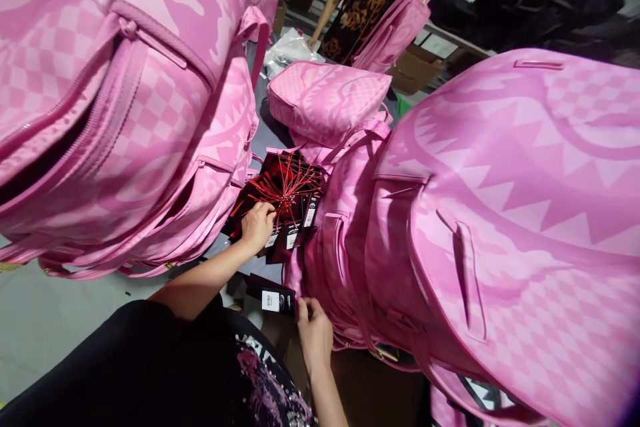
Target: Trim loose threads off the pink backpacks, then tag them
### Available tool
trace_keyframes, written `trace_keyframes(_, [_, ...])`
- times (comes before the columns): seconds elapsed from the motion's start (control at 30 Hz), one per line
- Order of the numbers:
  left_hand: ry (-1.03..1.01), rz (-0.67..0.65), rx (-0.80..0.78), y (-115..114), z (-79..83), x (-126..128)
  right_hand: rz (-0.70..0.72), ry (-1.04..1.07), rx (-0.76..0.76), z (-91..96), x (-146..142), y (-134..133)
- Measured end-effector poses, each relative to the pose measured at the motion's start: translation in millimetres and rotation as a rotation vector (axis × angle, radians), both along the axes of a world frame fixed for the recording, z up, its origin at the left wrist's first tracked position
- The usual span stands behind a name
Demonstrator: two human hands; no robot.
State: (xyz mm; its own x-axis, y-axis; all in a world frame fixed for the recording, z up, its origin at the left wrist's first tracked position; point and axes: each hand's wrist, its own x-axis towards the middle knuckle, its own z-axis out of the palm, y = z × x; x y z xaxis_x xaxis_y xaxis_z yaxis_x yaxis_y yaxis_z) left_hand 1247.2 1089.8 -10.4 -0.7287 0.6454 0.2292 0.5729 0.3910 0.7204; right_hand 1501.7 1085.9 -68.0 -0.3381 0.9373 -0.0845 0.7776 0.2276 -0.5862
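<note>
A pile of black hang tags [293, 236] with white barcode labels lies between two rows of pink backpacks. Thin red strings [285, 183] fan out over its top. My left hand [257, 227] is at the pile's near left edge, fingers curled together by the strings; what they grip is hidden. Lower down, my right hand [316, 332] pinches the end of a single black barcode tag [277, 301], its label facing up. That hand is close beside the pink backpacks [345, 233] on the right.
A large pink backpack [500, 213] fills the right side. Another, with its front pocket unzipped [150, 107], stands on the left. Farther back lie another pink backpack [330, 97] and clear plastic [290, 52]. A person in a patterned top [357, 0] stands beyond.
</note>
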Motion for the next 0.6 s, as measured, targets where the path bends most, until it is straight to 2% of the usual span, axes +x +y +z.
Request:
trace_keyframes(0.1, [-0.04,0.016,0.049,12,5.0,-16,0.2,0.158,0.207,34.5,-64,11])
trace_keyframes(0.2, [-0.112,-0.048,0.031,18,10.7,-24,0.226,-0.034,0.359,60.5,-132,33])
trace_keyframes(0.3, [-0.146,-0.113,-0.018,22,17.8,-28,0.235,-0.273,0.348,73.3,-177,53])
trace_keyframes(0.43, [-0.109,-0.136,-0.071,29,23.7,-25,0.199,-0.32,0.219,78.3,-196,66])
trace_keyframes(0.6, [-0.021,-0.063,-0.126,47,22.5,-24,0.194,-0.105,0.089,85.2,-182,60])
